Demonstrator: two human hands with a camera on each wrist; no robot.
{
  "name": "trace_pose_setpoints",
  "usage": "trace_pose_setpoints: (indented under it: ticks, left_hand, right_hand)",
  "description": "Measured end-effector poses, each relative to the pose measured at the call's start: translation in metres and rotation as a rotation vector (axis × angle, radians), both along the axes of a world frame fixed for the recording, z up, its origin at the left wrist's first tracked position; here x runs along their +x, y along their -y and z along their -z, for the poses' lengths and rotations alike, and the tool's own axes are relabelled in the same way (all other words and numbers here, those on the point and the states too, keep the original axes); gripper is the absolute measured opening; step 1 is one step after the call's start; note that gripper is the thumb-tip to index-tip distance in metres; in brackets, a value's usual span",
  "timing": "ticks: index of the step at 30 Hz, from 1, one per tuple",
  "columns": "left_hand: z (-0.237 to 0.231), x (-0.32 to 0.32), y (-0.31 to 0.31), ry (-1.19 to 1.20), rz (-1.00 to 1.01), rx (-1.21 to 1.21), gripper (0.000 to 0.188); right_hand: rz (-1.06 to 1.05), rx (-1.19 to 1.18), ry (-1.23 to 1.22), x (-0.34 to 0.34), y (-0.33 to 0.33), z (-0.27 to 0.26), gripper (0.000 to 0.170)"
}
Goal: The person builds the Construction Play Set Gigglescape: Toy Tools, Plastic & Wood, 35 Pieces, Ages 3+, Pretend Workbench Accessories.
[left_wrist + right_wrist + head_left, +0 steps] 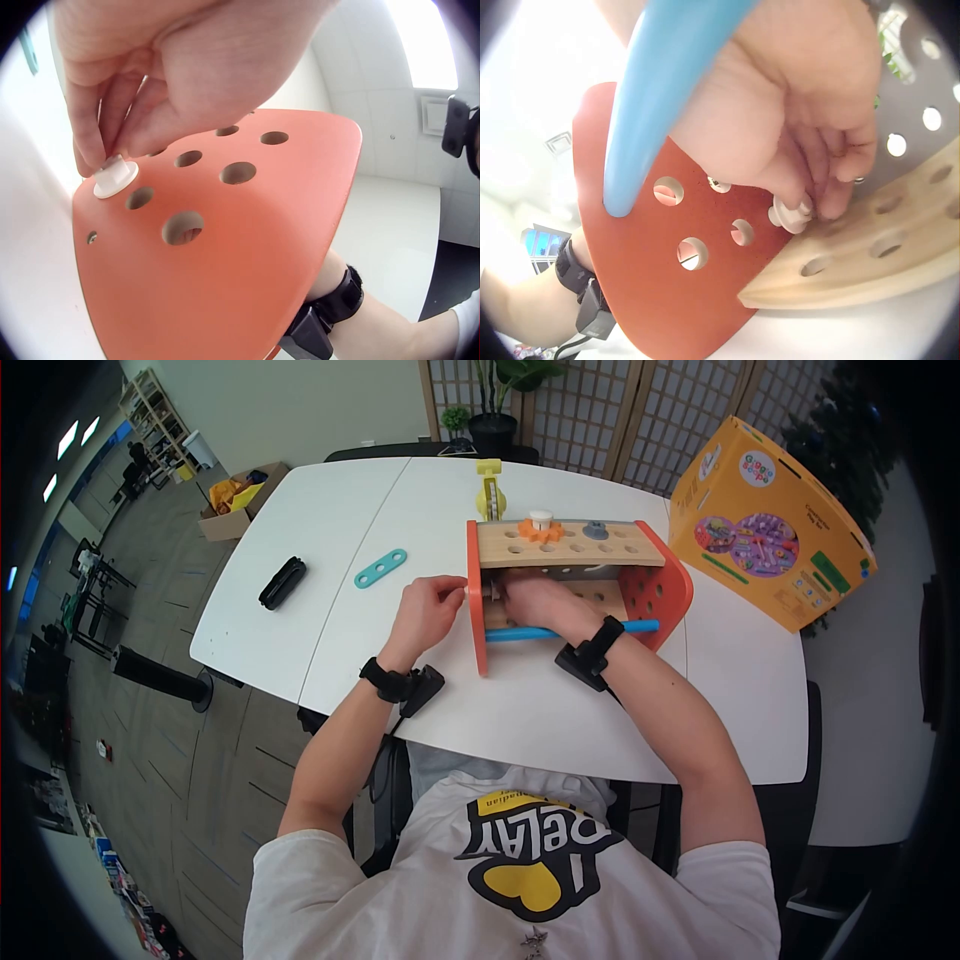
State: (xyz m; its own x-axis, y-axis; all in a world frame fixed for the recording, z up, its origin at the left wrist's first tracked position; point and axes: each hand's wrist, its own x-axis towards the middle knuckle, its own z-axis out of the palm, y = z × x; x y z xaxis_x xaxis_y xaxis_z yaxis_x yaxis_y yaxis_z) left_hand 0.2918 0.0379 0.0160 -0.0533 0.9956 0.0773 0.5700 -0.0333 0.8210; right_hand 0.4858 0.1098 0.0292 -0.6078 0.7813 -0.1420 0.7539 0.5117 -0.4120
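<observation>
A toy workbench with red-orange side panels [476,615] and wooden shelves stands on the table. Outside its left panel, my left hand [425,618] pinches the squared head of a white plastic bolt [115,178], whose round flange lies against a hole. My right hand [545,603] reaches inside over the blue rod [520,633]. Its thumb and fingers pinch a white nut [791,215] on the inner face of that panel, close above the lower wooden shelf [889,259]. Fingers partly cover both white pieces.
On top of the workbench sit an orange gear [541,532] and a grey piece [595,531]. Behind stands a yellow toy [489,490]. A teal strip with holes [381,569] and a black case [283,582] lie left. A large orange box [770,525] stands right.
</observation>
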Motion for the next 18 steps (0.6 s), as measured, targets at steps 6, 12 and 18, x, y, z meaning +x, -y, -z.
trace_pose_setpoints:
  ticks: [6,12,18]
  left_hand:
    - [-0.001,0.001,0.000,-0.009,0.002,0.003,0.029]
    - [0.002,0.000,-0.001,0.003,0.004,0.017,0.028]
    - [-0.004,0.002,0.001,-0.036,0.001,0.002,0.029]
  right_hand:
    - [0.073,0.040,-0.121,0.002,0.019,-0.024,0.028]
    - [-0.006,-0.026,-0.136,0.003,0.015,-0.027,0.028]
    - [0.055,-0.011,-0.057,0.000,0.008,-0.008,0.029]
